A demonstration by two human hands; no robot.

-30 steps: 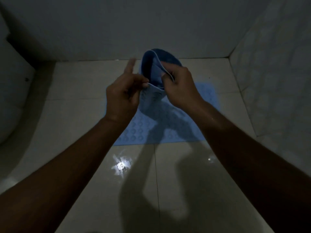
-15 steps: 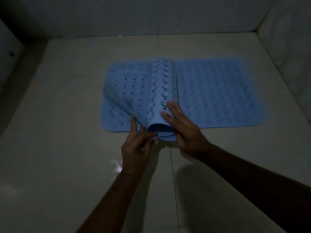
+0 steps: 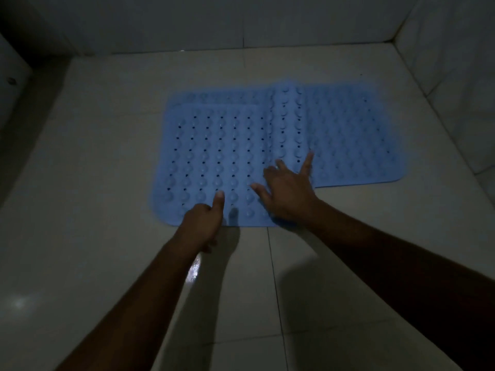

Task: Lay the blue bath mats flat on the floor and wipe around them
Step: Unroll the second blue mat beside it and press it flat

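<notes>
Perforated blue rubber bath mat (image 3: 214,156), long axis left–right, overlapped second blue mat (image 3: 353,140); right hand (image 3: 289,194) splayed flat on it, left hand (image 3: 202,223) pinched its near edge

A blue lower mat (image 3: 353,140), studded with bumps, lies flat on the floor (image 3: 107,236) toward 3 o'clock, and a matching upper mat (image 3: 214,156), dotted with small holes, overlaps its 9 o'clock half, its 3 o'clock edge humped up from 12 to 6.

Person's arms, head view, dim light.
Both bare to the frame edge: left forearm (image 3: 150,285), right forearm (image 3: 375,245); pale ring-like glint on a finger (image 3: 276,168) of the right grip (image 3: 288,194).
</notes>
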